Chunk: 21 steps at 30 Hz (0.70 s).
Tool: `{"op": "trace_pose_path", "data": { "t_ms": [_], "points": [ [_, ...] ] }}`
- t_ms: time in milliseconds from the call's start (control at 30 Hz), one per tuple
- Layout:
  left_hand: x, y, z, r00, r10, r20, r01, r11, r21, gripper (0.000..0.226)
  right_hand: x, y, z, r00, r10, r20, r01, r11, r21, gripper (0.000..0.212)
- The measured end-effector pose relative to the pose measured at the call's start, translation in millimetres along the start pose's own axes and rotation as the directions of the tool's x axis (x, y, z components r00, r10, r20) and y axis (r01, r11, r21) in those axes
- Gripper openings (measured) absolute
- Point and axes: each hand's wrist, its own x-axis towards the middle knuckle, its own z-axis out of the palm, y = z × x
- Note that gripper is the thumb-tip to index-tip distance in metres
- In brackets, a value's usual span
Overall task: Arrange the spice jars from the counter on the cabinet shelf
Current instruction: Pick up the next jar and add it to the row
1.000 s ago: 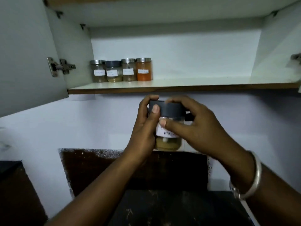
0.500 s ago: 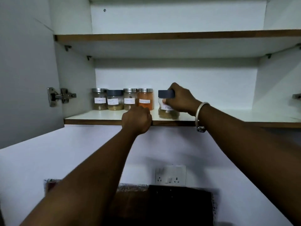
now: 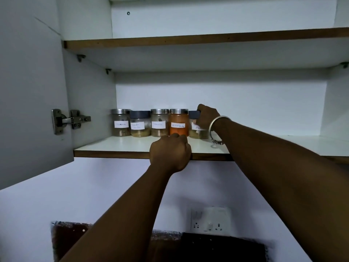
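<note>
Shelf [image 3: 132,146] row of 5; right hand [image 3: 206,117] grip closed around dark-lidded jar [image 3: 196,127].

Five spice jars [image 3: 160,123], two shelves [image 3: 132,144], two hands [image 3: 171,151]

five labelled spice jars [image 3: 159,123], upright, shelf [image 3: 117,146] row

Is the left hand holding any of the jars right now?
No, the left hand is a closed fist resting on the shelf front edge, short of the orange jar.
</note>
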Motion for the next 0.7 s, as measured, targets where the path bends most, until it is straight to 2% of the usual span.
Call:
{"op": "trace_pose_path", "data": {
  "t_ms": [200, 467, 500, 533, 600, 633, 700],
  "points": [
    [-1.0, 0.4, 3.9, 0.999, 0.015, -0.028, -0.014, 0.999, 0.042, 0.038, 19.6, 12.9, 7.4, 1.0, -0.008, 0.002, 0.009, 1.0, -0.01, 0.035],
    [0.4, 2.5, 1.6, 1.0, -0.001, -0.015, 0.002, 0.999, 0.045, 0.038, 17.1, 26.8, 8.8, 0.999, -0.046, -0.01, 0.046, 0.995, 0.089, 0.039],
    [-0.2, 2.6, 0.6, 1.0, 0.001, -0.015, 0.0, 0.999, 0.042, 0.038, 16.1, 28.6, 8.1, 0.999, -0.041, 0.03, 0.036, 0.989, 0.147, 0.045],
    [-0.7, 2.5, 0.0, 1.0, 0.005, -0.016, -0.004, 0.999, 0.036, 0.037, 12.9, 29.6, 6.5, 0.995, -0.038, 0.096, 0.015, 0.972, 0.235, 0.061],
    [0.3, 2.5, -2.0, 1.0, 0.014, -0.009, -0.013, 1.0, 0.028, 0.036, 1.1, 30.8, 2.0, 0.982, -0.01, 0.186, -0.067, 0.914, 0.401, 0.103],
    [1.3, 1.4, -2.3, 1.0, 0.015, -0.003, -0.015, 1.0, 0.023, 0.037, -6.4, 31.1, -1.4, 0.976, 0.029, 0.214, -0.121, 0.894, 0.431, 0.115],
    [2.3, 1.1, -3.5, 1.0, 0.008, 0.006, -0.008, 1.0, -0.001, 0.041, -23.8, 33.3, -15.1, 0.942, 0.099, 0.321, -0.224, 0.897, 0.38, 0.12]
  ]
}}
